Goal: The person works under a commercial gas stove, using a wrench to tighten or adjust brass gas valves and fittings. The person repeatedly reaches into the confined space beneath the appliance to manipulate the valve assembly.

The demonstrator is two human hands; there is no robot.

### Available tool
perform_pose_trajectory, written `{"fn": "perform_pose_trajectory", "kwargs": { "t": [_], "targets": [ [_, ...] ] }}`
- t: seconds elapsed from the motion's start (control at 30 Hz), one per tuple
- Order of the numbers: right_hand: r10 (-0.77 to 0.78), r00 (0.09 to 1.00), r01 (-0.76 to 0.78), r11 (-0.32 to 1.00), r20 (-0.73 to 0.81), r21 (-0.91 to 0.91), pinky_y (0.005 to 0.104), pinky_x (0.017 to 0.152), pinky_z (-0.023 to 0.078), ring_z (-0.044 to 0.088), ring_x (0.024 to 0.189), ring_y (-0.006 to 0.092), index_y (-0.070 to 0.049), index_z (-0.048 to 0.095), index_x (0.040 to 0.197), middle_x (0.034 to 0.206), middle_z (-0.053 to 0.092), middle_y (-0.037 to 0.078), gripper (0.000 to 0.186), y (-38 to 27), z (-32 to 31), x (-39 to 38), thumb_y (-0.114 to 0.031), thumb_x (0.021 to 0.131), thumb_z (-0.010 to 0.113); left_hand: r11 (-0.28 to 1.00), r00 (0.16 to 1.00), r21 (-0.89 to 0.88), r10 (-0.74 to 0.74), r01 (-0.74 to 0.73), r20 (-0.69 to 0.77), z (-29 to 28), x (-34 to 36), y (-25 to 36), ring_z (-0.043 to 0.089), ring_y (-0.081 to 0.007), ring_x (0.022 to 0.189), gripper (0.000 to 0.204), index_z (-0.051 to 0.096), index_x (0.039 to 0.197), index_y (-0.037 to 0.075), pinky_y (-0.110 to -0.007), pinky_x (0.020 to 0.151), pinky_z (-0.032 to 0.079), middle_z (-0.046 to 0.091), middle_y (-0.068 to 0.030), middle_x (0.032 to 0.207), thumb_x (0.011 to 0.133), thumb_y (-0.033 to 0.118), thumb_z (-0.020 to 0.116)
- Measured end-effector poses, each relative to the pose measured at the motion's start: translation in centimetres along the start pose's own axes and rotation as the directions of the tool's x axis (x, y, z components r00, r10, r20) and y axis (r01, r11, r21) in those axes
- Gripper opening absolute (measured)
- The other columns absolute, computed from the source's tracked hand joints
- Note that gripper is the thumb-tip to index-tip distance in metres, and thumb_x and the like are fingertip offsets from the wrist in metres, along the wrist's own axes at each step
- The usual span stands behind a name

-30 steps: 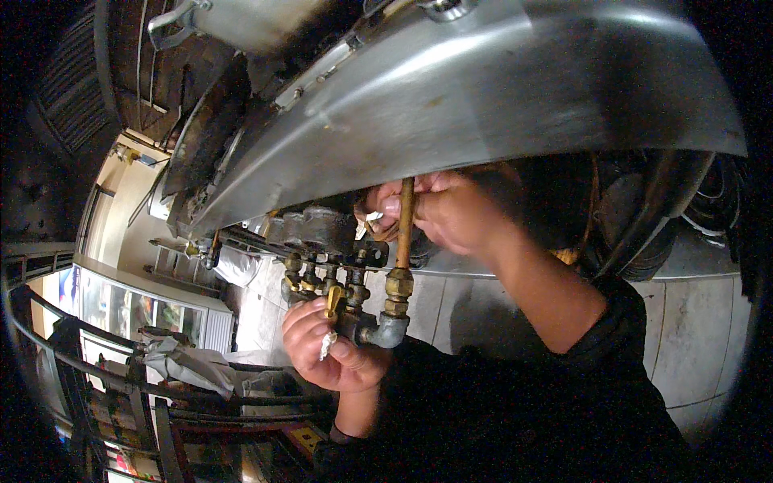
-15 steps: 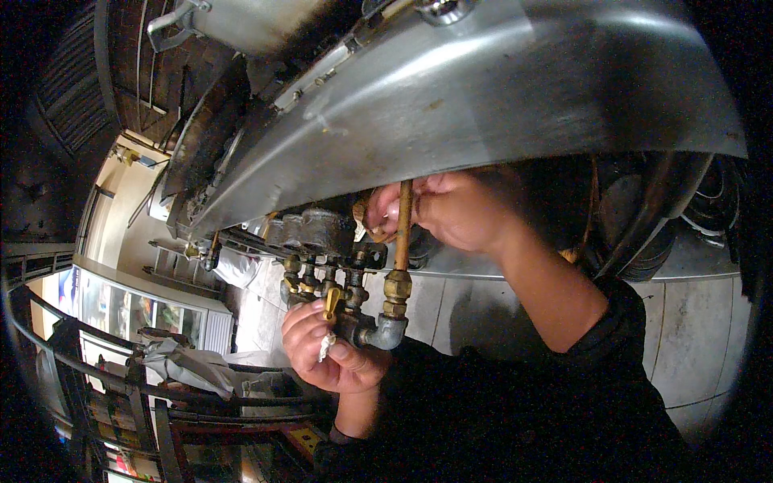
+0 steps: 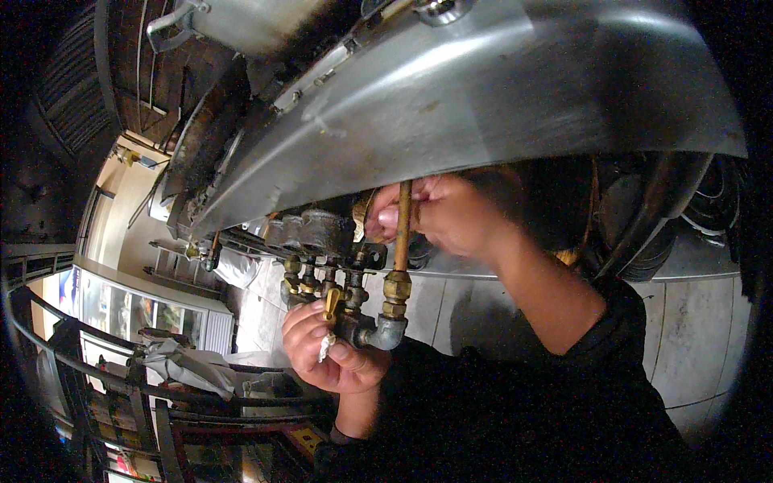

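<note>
Low at the centre, my left hand (image 3: 332, 356) is closed round the lower end of a gas valve manifold (image 3: 351, 328), a dark pipe with several brass valves. A brass lever (image 3: 331, 303) stands up by its fingers, and a crumpled white scrap (image 3: 326, 346) shows at the fingertips. From the manifold a grey elbow (image 3: 388, 332) leads to an upright copper-coloured pipe (image 3: 403, 233). Behind that pipe, my right hand (image 3: 459, 216) has its fingers bent together beside a round brownish metal part (image 3: 360, 219). The pipe partly covers those fingers, and what they grip is hidden.
A wide curved stainless steel panel (image 3: 483, 88) overhangs both hands. Dark cast metal pieces (image 3: 310, 232) sit left of my right hand. Black hoses (image 3: 656, 217) hang at the right, above a tiled floor (image 3: 684, 342). A grey cloth (image 3: 189, 369) lies on a rack at the left.
My right hand's fingers have shifted slightly behind the pipe, and less of the brownish metal part shows beside them. My left hand stays in place on the manifold.
</note>
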State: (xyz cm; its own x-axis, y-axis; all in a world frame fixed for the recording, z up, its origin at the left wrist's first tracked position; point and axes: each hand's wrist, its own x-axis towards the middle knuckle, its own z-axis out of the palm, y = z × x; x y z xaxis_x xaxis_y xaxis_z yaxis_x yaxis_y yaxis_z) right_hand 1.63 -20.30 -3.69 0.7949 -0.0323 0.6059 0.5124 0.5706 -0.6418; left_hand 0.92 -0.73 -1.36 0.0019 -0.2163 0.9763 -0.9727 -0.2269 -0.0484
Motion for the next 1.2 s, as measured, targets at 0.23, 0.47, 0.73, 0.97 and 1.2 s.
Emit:
{"fn": "perform_pose_trajectory", "kwargs": {
  "t": [0.23,0.47,0.73,0.97,1.2],
  "targets": [
    [-0.016,0.991,0.036,0.989,-0.136,0.142,0.0329,0.082,0.047,0.06,0.092,0.0203,-0.001,0.059,0.105,0.099,0.064,0.009,0.023,-0.8,-1.5,-0.3,-0.013,0.087,0.053,1.0,1.0,0.003,0.002,-0.002,0.01,-0.1,0.0,-0.1,0.054,-0.0268,0.082,0.022,0.042,0.099,0.006,-0.04,0.076,0.044,0.05,-0.0108,0.087,0.091,0.026,0.047],
    [-0.053,0.997,0.03,0.918,0.048,0.396,0.0428,0.093,0.044,0.058,0.102,0.0304,0.001,0.056,0.109,0.108,0.061,0.018,0.026,0.2,-2.7,0.4,-0.013,0.087,0.053,1.0,1.0,0.005,-0.008,0.008,0.013,-0.2,0.0,-0.1,0.054,-0.0269,0.082,0.021,0.042,0.098,0.006,-0.041,0.077,0.043,0.05,-0.011,0.087,0.091,0.026,0.046],
    [-0.197,0.96,0.044,0.811,0.201,0.584,0.0502,0.096,0.039,0.055,0.106,0.0377,-0.002,0.059,0.105,0.115,0.057,0.022,0.024,1.3,-1.3,0.5,-0.016,0.088,0.052,1.0,1.0,-0.009,-0.012,0.012,0.01,-0.1,0.1,0.0,0.054,-0.0268,0.081,0.021,0.042,0.096,0.005,-0.04,0.076,0.044,0.051,-0.0111,0.086,0.091,0.025,0.047],
    [-0.185,0.97,0.052,0.793,0.159,0.607,0.052,0.095,0.039,0.055,0.105,0.0402,-0.004,0.061,0.106,0.117,0.056,0.022,0.026,1.7,-0.8,0.4,-0.021,0.088,0.053,1.0,1.0,-0.018,-0.006,0.006,0.002,-0.1,0.1,-0.2,0.055,-0.0273,0.081,0.02,0.043,0.095,0.004,-0.041,0.076,0.044,0.051,-0.0113,0.086,0.09,0.024,0.047],
    [-0.09,0.994,0.046,0.835,0.054,0.549,0.048,0.091,0.043,0.058,0.1,0.0363,-0.001,0.056,0.112,0.113,0.059,0.02,0.031,0.8,-0.7,0.1,-0.021,0.089,0.05,0.998,1.0,-0.066,0.014,-0.013,0.019,-0.7,1.0,-0.5,0.055,-0.0296,0.083,0.02,0.046,0.097,0.004,-0.042,0.074,0.044,0.051,-0.0127,0.087,0.089,0.022,0.048]
  ]
}}
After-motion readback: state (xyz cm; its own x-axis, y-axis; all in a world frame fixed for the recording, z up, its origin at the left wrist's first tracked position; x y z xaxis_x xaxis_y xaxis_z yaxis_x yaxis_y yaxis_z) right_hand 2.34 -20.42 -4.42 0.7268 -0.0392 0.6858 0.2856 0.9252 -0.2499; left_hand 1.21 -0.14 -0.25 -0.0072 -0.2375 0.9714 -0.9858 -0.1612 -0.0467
